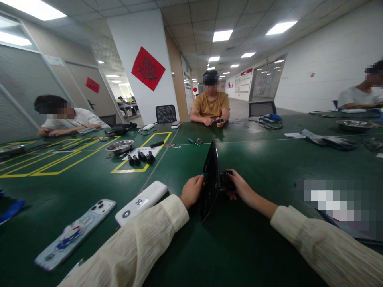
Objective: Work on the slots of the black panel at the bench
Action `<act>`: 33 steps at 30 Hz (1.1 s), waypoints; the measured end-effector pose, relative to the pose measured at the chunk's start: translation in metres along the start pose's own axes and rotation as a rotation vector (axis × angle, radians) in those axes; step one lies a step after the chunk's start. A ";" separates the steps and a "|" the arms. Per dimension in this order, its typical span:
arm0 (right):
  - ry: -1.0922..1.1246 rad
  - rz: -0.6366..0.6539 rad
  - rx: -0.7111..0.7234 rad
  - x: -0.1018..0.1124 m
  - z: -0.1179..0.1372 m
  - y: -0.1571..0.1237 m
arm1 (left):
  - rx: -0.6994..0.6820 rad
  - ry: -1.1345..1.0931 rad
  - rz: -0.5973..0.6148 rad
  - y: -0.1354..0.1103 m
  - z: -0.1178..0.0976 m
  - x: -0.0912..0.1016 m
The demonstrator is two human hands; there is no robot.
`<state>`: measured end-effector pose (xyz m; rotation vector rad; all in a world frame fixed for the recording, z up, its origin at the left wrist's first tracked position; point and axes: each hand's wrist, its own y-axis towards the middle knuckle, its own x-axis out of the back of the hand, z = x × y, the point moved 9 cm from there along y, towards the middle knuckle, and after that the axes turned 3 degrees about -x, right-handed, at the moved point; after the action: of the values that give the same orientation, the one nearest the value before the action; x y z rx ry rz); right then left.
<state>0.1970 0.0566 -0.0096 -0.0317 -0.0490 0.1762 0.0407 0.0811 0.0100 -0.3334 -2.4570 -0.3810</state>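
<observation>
A thin black panel, like a small screen (212,181), stands nearly edge-on above the green table in front of me. My left hand (193,191) pinches it from the left, thumb against its face. On the panel's right side, a dark block-like part (226,181) sticks out, and my right hand (237,187) has its fingers wrapped round that part. Whether the block is fixed to the panel cannot be made out. Close to my left forearm lie a white power bank (141,202) and a phone in a pale patterned case (76,233).
On the green table (254,247), several black cylindrical pieces (141,158) stand on paper beside a metal bowl (119,146). A small tool (195,141) lies farther ahead. Grey gloves (329,140) are at right. A person (210,103) sits opposite, others at both sides.
</observation>
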 end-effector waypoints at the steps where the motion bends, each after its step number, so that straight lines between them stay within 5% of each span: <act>1: 0.001 0.001 -0.004 0.000 0.000 0.000 | -0.005 0.005 0.004 0.000 0.000 0.000; 33: -0.012 0.004 0.003 -0.003 0.006 -0.003 | -0.024 0.022 -0.027 -0.001 -0.009 0.005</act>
<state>0.1946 0.0534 -0.0032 -0.0281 -0.0609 0.1802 0.0414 0.0774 0.0194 -0.3044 -2.4394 -0.4237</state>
